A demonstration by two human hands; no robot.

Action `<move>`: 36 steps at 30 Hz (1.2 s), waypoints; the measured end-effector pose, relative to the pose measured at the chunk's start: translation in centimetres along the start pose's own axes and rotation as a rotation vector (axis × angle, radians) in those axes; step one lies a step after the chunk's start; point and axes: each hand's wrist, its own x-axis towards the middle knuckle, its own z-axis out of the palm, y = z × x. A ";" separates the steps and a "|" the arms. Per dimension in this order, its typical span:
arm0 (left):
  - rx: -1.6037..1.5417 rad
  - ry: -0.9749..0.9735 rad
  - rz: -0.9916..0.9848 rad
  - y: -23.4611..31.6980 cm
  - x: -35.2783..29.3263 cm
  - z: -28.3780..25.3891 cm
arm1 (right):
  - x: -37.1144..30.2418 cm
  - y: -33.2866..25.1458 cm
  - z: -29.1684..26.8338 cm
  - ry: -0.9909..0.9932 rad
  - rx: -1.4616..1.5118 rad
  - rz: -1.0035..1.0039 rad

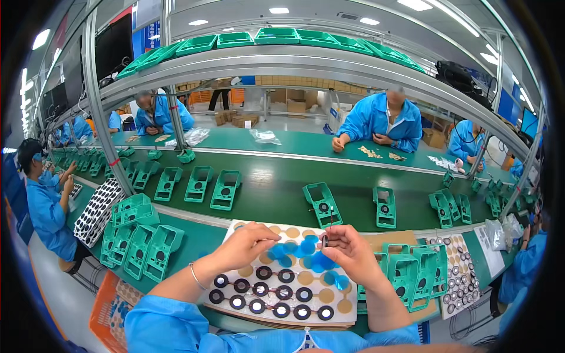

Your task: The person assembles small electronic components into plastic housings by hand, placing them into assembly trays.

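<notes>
My right hand (pixel 353 254) pinches a small dark round speaker (pixel 324 240), seen edge-on, with thin wires rising from it. To its left, my left hand (pixel 247 244) hovers over the sheet with its fingers drawn together; whether anything is between the fingertips cannot be made out. Below both hands lies a white sheet (pixel 220 306) with tan round pads (pixel 325 295). Loose blue translucent film discs (pixel 306 246) are scattered over its upper middle. Several black ring-shaped speakers (pixel 281 310) sit in rows on the lower left part.
Green plastic housings stand on the bench at left (pixel 141 250) and right (pixel 406 276), and along the green conveyor (pixel 265 182) ahead. An orange crate (pixel 103 317) is at lower left. A speaker tray (pixel 462 276) lies far right. Co-workers in blue sit opposite and at both sides.
</notes>
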 end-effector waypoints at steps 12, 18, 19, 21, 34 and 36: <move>0.266 0.585 -0.486 -18.3 6.0 -9.7 | 0.7 -0.3 0.0 0.064 -0.001 -0.054; 0.578 0.309 -0.823 -26.7 7.8 -6.6 | 0.7 -0.2 0.2 0.173 0.125 -0.088; 0.533 0.267 -0.873 -26.9 8.1 -6.4 | 0.8 0.0 0.1 0.180 0.117 -0.090; 0.425 0.194 -0.946 -27.1 9.2 -6.4 | 0.9 0.6 0.1 0.246 0.158 -0.096; -0.860 0.003 -0.481 -7.8 9.4 -3.1 | 1.3 1.3 -0.5 0.392 -0.222 -0.272; -0.775 -0.093 -0.402 -3.2 7.2 -1.7 | 1.6 0.2 0.0 0.419 -0.503 -0.440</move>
